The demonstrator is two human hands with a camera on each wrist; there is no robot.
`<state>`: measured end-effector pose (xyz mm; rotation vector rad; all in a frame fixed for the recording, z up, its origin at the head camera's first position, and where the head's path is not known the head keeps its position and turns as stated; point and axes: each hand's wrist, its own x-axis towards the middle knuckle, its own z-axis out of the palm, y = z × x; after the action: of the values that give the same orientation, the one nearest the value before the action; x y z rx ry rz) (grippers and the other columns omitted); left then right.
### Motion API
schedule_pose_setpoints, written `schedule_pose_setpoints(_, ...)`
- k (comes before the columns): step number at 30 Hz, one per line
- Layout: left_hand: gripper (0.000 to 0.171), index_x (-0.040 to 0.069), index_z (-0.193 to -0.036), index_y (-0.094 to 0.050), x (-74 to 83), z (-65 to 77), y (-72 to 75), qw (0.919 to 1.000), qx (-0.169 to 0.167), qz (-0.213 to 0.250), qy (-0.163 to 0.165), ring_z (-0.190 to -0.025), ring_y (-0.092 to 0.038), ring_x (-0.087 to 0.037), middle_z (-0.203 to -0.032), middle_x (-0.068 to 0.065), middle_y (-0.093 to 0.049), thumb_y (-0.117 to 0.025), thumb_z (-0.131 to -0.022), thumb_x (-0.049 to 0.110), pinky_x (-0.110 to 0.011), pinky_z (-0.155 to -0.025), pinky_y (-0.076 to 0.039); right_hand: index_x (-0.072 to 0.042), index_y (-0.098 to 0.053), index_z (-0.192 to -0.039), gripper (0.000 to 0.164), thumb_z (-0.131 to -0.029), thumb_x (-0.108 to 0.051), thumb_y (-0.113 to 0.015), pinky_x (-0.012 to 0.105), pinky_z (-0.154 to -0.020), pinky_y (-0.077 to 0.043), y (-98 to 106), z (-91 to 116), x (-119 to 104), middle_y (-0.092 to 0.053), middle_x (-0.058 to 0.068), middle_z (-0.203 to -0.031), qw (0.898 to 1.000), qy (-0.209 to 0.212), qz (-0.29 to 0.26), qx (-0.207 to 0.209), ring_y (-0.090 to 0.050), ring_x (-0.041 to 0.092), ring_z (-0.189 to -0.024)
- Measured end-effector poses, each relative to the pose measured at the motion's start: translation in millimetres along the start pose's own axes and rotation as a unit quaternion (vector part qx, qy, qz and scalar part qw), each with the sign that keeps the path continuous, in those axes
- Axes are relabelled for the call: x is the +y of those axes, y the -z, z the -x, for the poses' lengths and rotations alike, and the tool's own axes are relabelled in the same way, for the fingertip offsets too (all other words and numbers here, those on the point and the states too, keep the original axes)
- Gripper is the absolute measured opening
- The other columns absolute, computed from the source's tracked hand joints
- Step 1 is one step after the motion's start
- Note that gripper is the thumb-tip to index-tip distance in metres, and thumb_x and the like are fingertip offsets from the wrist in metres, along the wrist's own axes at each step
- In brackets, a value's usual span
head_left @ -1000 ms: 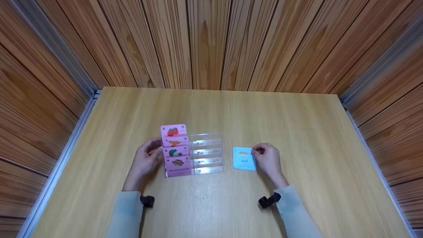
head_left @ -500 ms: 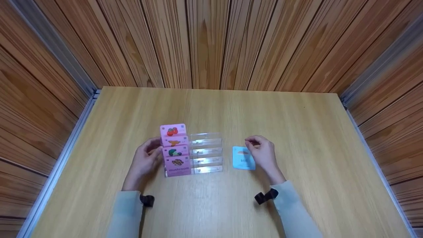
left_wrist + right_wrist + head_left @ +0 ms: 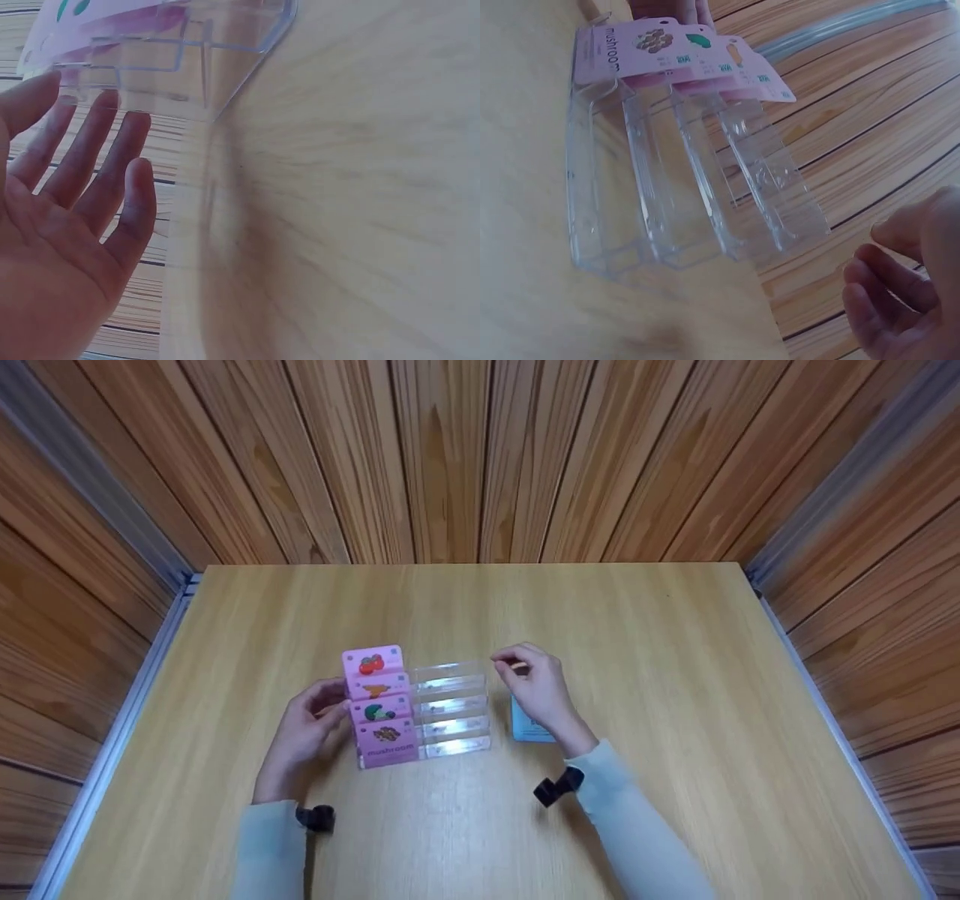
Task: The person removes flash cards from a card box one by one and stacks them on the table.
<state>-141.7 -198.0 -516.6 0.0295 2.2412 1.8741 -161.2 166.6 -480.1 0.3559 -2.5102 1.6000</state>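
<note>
A clear stepped card holder (image 3: 451,706) stands on the table with pink picture cards in its left half. The tomato card (image 3: 373,661) is at the back, and the mushroom card (image 3: 387,742) is at the front. My left hand (image 3: 298,731) touches the holder's left side with its fingertips, the fingers extended in the left wrist view. My right hand (image 3: 538,682) hovers just right of the holder's back corner, fingers loosely bent and holding nothing in the right wrist view. A blue card (image 3: 529,729) lies under it, mostly hidden by that hand.
The right half of the holder shows bare clear slots (image 3: 675,180). The wooden table (image 3: 450,825) is bounded by plank walls (image 3: 450,465) at the back and sides. Dark wrist cameras (image 3: 558,787) sit at both cuffs.
My right hand has come off the blue card and moved left and away from me, toward the holder. The left hand stays at the holder; the head view has shifted slightly.
</note>
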Motion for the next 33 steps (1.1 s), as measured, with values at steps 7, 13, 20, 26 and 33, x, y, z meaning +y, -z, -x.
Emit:
schedule_pose_setpoints(7, 0.044, 0.016, -0.138, -0.057, 4.6, 2.9, 7.6, 0.9991, -0.039, -0.013, -0.002, -0.126, -0.05, -0.023, -0.134, -0.005, -0.057, -0.068, -0.096, 0.023, -0.044, -0.105, -0.039, -0.009, -0.074, -0.106, 0.013, -0.096, -0.007, -0.066, 0.032, -0.081, -0.056, -16.4, -12.4, -11.1, -0.069, -0.001, -0.099, 0.999, 0.033, -0.014, -0.017, -0.064, 0.014, -0.093)
schedule_pose_setpoints(13, 0.046, 0.022, -0.136, -0.059, 6.8, -0.1, 6.4, 0.9979, -0.058, -0.025, -0.014, -0.126, -0.051, -0.021, -0.133, -0.001, -0.058, -0.072, -0.093, 0.032, -0.048, -0.106, -0.039, -0.006, -0.073, -0.109, 0.016, -0.095, -0.006, -0.067, 0.032, -0.08, -0.056, -27.0, -20.9, -21.6, -0.069, 0.003, -0.101, 0.998, 0.048, -0.018, -0.032, -0.064, 0.016, -0.094)
schedule_pose_setpoints(20, 0.042, 0.022, -0.136, -0.059, 8.2, 2.2, 8.3, 0.9988, -0.047, -0.017, -0.004, -0.126, -0.05, -0.022, -0.133, -0.001, -0.057, -0.069, -0.095, 0.025, -0.05, -0.107, -0.036, -0.004, -0.07, -0.118, 0.023, -0.096, -0.007, -0.066, 0.032, -0.084, -0.055, -50.9, -32.3, -35.2, -0.069, 0.007, -0.108, 0.995, 0.054, -0.032, -0.082, -0.064, 0.016, -0.098)
schedule_pose_setpoints(26, 0.042, 0.021, -0.138, -0.057, 8.2, 2.5, 5.9, 0.9991, -0.036, -0.014, 0.016, -0.128, -0.048, -0.022, -0.136, -0.002, -0.055, -0.066, -0.097, 0.019, -0.048, -0.107, -0.038, -0.002, -0.066, -0.124, 0.03, -0.095, -0.003, -0.066, 0.03, -0.087, -0.054, -71.5, -37.4, -41.9, -0.068, 0.011, -0.113, 0.992, 0.045, -0.051, -0.105, -0.063, 0.016, -0.1)
schedule_pose_setpoints(33, 0.043, 0.015, -0.139, -0.056, 4.5, 0.2, 5.7, 0.9991, -0.038, 0.004, 0.018, -0.128, -0.047, -0.025, -0.136, -0.006, -0.055, -0.065, -0.097, 0.012, -0.047, -0.106, -0.038, -0.009, -0.063, -0.132, 0.037, -0.095, -0.005, -0.066, 0.024, -0.088, -0.052, -91.6, -44.3, -52.1, -0.066, 0.001, -0.115, 0.992, 0.032, -0.041, -0.118, -0.062, 0.012, -0.103)
